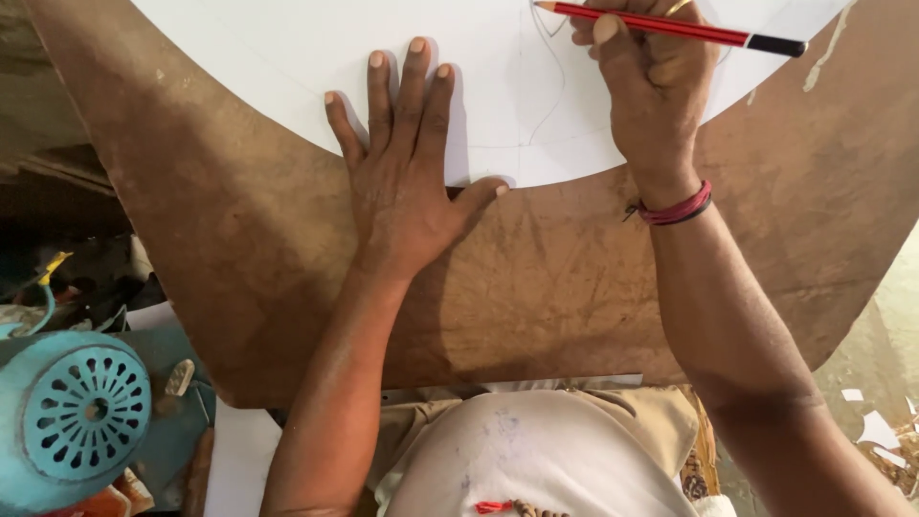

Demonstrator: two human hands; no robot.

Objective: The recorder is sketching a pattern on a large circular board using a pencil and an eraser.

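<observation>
Right hand point(651, 77) grips red pencil point(670, 26) | left hand point(407, 163) flat, holding nothing, on white sheet point(287, 48) | tip probably touching; keep sheet pinned.

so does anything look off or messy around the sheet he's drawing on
Nothing serious. The left hand lies flat on the white sheet while the right hand holds a red pencil. White scraps lie scattered at lower right, and the brown board looks stained.
</observation>
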